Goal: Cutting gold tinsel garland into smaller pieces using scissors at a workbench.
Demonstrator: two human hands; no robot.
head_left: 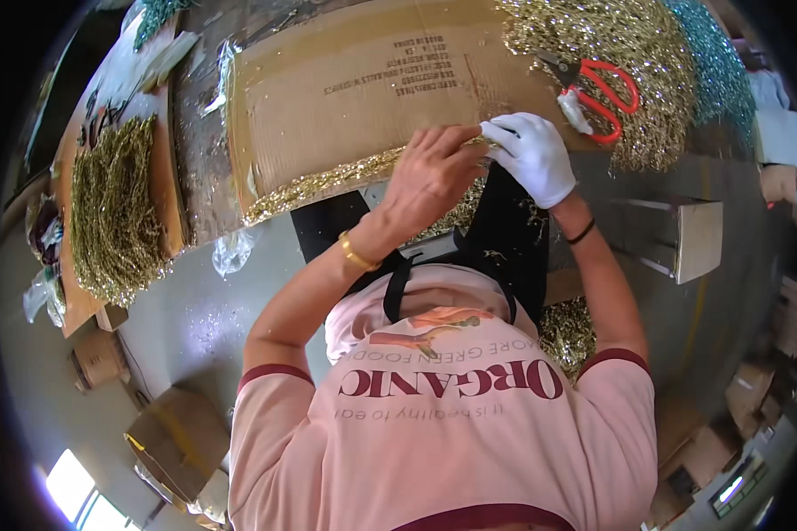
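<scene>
On the cardboard sheet (336, 102), we do best to have the gold tinsel (328, 183), lying along its 6 o'clock edge, gathered and straight. Our bare left hand (434, 170) and gloved right hand (533, 157) meet at the fingertips; we cannot tell what the grip holds. From them, open cardboard stretches toward 10 o'clock, while red-handled scissors (584, 71) crowd us at 2 o'clock.

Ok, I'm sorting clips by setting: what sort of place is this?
Probably a workshop or small factory: gold tinsel lies heaped, with red-handled scissors on it, and cardboard boxes stand about.
</scene>
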